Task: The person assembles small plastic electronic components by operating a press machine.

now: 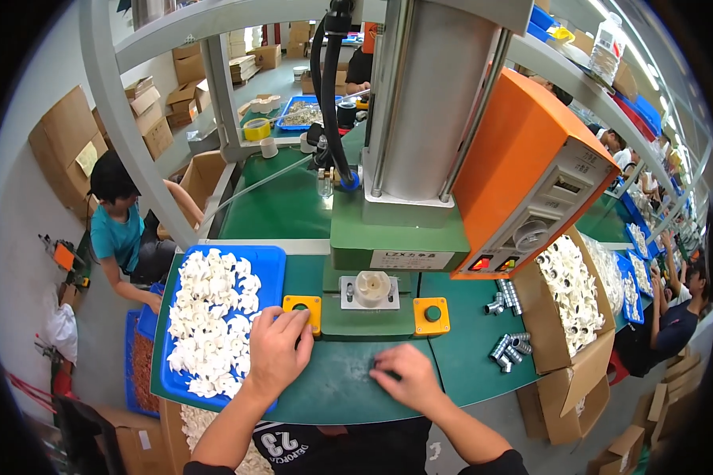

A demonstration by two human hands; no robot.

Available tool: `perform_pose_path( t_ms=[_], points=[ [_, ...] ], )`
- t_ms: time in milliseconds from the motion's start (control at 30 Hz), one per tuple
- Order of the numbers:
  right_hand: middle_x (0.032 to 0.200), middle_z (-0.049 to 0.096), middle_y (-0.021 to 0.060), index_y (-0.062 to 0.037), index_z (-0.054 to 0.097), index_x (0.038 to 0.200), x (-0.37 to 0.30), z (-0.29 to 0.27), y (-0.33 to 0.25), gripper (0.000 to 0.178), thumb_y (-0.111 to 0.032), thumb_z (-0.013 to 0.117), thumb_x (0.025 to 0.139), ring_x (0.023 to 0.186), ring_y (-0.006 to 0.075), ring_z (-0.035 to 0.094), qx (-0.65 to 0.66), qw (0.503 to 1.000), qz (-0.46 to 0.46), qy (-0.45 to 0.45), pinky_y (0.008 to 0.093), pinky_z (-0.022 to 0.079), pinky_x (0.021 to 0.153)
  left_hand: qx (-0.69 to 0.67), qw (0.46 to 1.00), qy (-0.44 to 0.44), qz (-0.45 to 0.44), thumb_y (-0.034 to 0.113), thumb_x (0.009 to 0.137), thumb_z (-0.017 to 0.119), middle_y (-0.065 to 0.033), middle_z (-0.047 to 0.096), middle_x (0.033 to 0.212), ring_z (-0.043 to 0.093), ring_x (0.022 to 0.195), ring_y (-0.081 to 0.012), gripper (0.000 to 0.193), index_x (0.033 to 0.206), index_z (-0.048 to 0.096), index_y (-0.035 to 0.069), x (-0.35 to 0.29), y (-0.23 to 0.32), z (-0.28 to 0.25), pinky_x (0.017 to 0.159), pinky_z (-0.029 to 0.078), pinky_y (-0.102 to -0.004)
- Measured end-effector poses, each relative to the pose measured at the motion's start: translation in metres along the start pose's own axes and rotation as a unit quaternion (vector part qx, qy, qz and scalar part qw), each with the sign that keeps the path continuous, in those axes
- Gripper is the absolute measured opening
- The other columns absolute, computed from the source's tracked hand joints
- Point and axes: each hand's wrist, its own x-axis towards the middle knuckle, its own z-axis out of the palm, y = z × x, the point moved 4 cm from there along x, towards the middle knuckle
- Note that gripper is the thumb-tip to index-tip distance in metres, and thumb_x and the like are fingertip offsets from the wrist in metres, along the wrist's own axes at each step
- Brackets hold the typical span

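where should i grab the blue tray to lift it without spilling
Probably by the rim of the tray, at the middle of its left and right sides, coming from the near side. It is longer front to back, so opposed side grips should keep it level, and the loose white pieces leave bare blue along much of the right side.

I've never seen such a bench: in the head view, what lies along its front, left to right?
Blue tray, left yellow button box, pale round piece, right yellow button box, grey tubes, open carton.
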Motion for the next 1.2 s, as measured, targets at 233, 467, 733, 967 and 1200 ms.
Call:
perform_pose_path(
  t_ms=[233, 467, 733, 967, 1200],
  points=[
    [0.115, 0.071, 0.0135, -0.0047, 0.066, 0.091, 0.008, -0.017, -0.006, 0.034, -0.017, 0.092, 0.073, 0.110, 0.0344, 0.065, -0.063, 0.997, -0.018, -0.037, 0.0444, 0.054, 0.094, 0.020, 1.000, 0.008, -0.009, 0.003, 0.080, 0.074, -0.0092, 0.076, 0.100, 0.065, 0.094, -0.0315, 0.025, 0.105, 0.075, 0.002, -0.002, -0.008, 0.000, 0.080, 0.051, -0.0414],
    [0.137, 0.059, 0.0202, -0.0013, 0.072, 0.104, 0.013, -0.058, 0.034, 0.038, -0.028, 0.084, 0.080, 0.134, 0.0458, 0.046, -0.322, 0.939, 0.086, 0.084, 0.0567, 0.038, 0.110, -0.002, 1.000, 0.013, -0.003, 0.003, 0.080, 0.074, -0.0085, 0.076, 0.100, 0.064, 0.090, -0.0293, 0.024, 0.104, 0.075, 0.002, -0.001, -0.002, 0.003, 0.080, 0.051, -0.0405],
    [0.134, 0.062, 0.0188, -0.0019, 0.072, 0.103, 0.015, -0.056, 0.036, 0.032, -0.025, 0.082, 0.082, 0.135, 0.0448, 0.048, -0.313, 0.942, 0.080, 0.089, 0.0555, 0.039, 0.109, -0.056, 0.998, -0.010, -0.018, 0.003, 0.080, 0.073, -0.0104, 0.076, 0.094, 0.067, 0.088, -0.0297, 0.021, 0.101, 0.077, 0.003, 0.001, -0.022, -0.003, 0.079, 0.053, -0.0412],
    [0.133, 0.062, 0.0183, -0.0027, 0.071, 0.101, 0.023, -0.059, 0.037, 0.029, -0.023, 0.083, 0.083, 0.136, 0.0437, 0.047, -0.274, 0.953, 0.089, 0.095, 0.0550, 0.039, 0.110, 0.102, 0.988, -0.020, -0.111, 0.005, 0.083, 0.066, -0.0159, 0.074, 0.097, 0.067, 0.094, -0.0357, 0.025, 0.105, 0.077, 0.002, 0.007, -0.085, -0.010, 0.089, 0.053, -0.0464],
    [0.140, 0.057, 0.0199, -0.0042, 0.067, 0.114, 0.051, -0.047, 0.022, 0.040, -0.028, 0.082, 0.085, 0.138, 0.0438, 0.045, -0.197, 0.970, 0.116, 0.076, 0.0556, 0.037, 0.111, 0.185, 0.958, -0.126, -0.180, 0.019, 0.086, 0.075, -0.0156, 0.072, 0.098, 0.067, 0.097, -0.0333, 0.022, 0.103, 0.077, 0.004, -0.002, -0.095, 0.003, 0.088, 0.051, -0.0470]
  ],
)
